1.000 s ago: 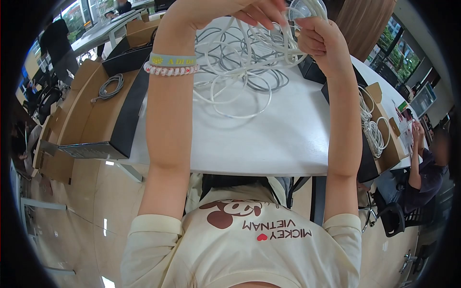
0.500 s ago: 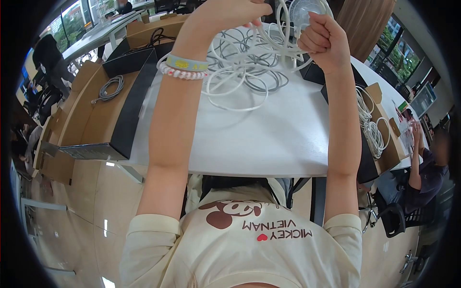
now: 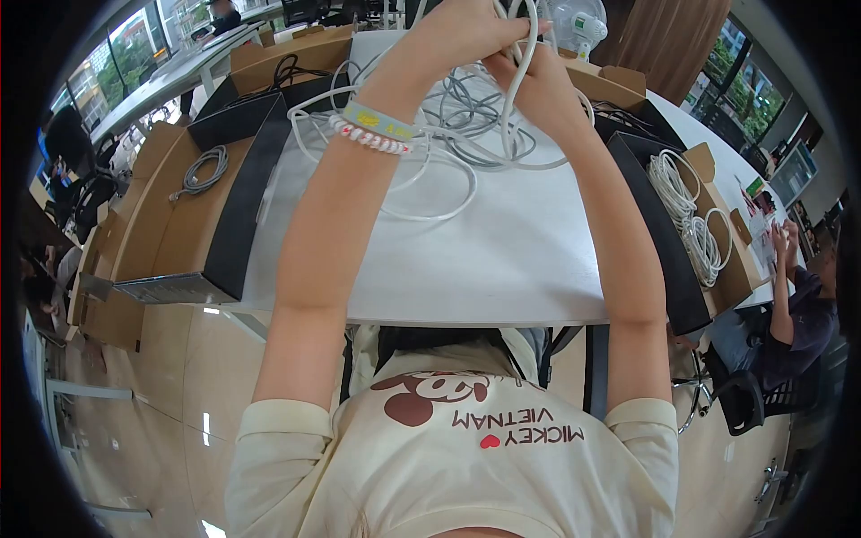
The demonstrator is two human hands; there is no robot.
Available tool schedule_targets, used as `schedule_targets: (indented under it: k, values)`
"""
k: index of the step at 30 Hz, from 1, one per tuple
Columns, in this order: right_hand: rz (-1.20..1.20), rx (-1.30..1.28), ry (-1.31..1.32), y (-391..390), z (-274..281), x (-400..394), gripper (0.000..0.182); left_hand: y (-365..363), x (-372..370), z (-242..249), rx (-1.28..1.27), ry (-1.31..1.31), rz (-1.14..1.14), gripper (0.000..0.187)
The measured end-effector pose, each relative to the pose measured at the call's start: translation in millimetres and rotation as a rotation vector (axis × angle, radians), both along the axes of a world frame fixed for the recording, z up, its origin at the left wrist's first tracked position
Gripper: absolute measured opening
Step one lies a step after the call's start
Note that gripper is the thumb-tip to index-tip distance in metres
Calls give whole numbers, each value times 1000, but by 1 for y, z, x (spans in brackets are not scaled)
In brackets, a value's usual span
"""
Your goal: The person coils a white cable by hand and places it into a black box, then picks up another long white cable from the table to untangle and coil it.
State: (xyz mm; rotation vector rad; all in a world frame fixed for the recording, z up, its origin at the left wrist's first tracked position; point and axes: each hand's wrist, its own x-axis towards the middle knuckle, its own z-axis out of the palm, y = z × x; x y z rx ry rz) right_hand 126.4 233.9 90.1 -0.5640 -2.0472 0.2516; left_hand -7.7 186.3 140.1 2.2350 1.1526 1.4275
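At the top of the view my left hand point(image 3: 471, 36) and my right hand point(image 3: 536, 85) meet, both closed on white cable point(image 3: 523, 67). Loops of it hang from them and trail left past my wrist. Beneath lies a tangle of grey cable point(image 3: 462, 112) on the white table point(image 3: 475, 269). One white loop point(image 3: 430, 218) rests nearer to me. The fingertips are partly hidden behind the strands and each other.
An open black box point(image 3: 235, 202) on the left holds a coiled grey cable point(image 3: 204, 170). In a box point(image 3: 659, 260) on the right lie bundled white cables point(image 3: 686, 211). Dark cables point(image 3: 296, 72) lie in a box behind. A small fan point(image 3: 578, 27) stands at the back; a person point(image 3: 789, 314) sits at right.
My right hand has moved left to meet my left hand. The white cable has been lifted off the pile, with loops now stretching out to the left.
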Motion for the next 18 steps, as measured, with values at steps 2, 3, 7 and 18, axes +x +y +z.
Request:
schedule_targets:
  k: [2, 3, 7, 18]
  values:
    - [-90, 3, -76, -5, 4, 5, 31, 17, 6, -7, 87, -153, 17, 15]
    - [-177, 10, -151, -9, 7, 5, 30, 21, 9, -7, 88, -155, 18, 15]
    - [175, -280, 32, -8, 11, 8, 33, 47, 4, -13, -203, -660, -298, 14]
    - [167, -112, -35, -14, 19, 13, 35, 59, -18, -16, 504, -308, 98, 21]
